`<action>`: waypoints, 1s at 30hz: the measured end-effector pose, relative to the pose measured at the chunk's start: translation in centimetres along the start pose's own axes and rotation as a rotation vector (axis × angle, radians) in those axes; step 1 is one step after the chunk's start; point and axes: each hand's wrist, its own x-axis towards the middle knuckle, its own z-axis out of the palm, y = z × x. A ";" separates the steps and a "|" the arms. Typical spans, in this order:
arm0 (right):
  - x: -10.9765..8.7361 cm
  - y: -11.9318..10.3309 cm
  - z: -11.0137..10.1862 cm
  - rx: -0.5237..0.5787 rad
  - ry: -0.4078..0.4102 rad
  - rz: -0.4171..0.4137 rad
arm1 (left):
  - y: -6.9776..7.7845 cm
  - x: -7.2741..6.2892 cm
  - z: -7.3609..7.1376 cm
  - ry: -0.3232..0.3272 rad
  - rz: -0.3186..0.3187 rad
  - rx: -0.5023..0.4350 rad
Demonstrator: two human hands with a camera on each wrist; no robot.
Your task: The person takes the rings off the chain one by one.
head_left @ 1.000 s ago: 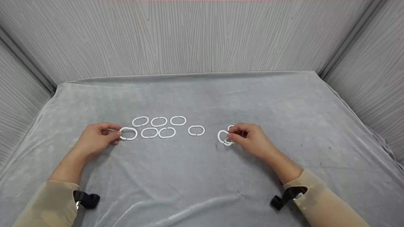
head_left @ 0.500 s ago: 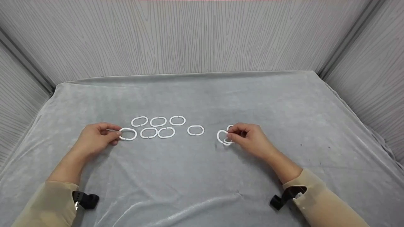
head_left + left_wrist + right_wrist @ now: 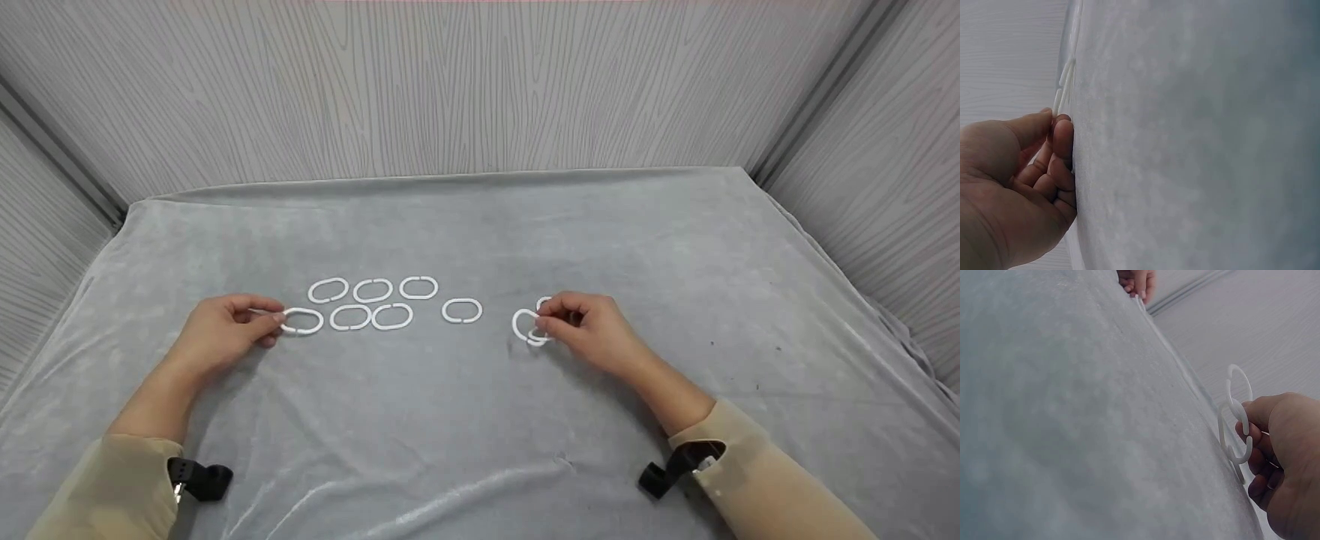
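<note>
In the head view my left hand [image 3: 225, 330] pinches the left end of a white oval split ring [image 3: 319, 322] between thumb and fingers. The left wrist view shows this ring [image 3: 1058, 98] edge-on, low over the cloth. My right hand [image 3: 589, 326] pinches a similar split ring [image 3: 517, 324], and another piece of ring [image 3: 543, 301] shows behind the fingertips. Up close in the right wrist view, an upper ring [image 3: 1249, 385] crosses a lower ring [image 3: 1221, 422] at the fingertips. The fingers hide part of them, so I cannot tell exactly how they are joined.
Between the hands several loose white split rings lie flat on the grey cloth [image 3: 420, 420], among them a back ring [image 3: 328, 301] and a separate one [image 3: 462, 321] nearer the right hand. Pale wood-grain panels [image 3: 450, 90] stand behind and at both sides.
The whole head view has shifted slightly. The ring in my left hand looks a little flatter than before. Both hands keep their grip, and the loose rings lie as they were.
</note>
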 end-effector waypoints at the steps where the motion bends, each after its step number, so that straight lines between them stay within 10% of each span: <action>1: 0.0 0.0 0.0 0.004 0.000 -0.002 | 0.0 -0.1 0.0 -0.001 -0.006 0.000; 16: 0.0 -0.1 0.0 -0.008 0.001 0.005 | 2.3 -0.6 0.6 0.053 0.074 -0.043; 30: -0.1 -0.1 0.0 -0.019 0.001 0.002 | 10.4 -0.5 7.6 -0.014 0.250 -0.267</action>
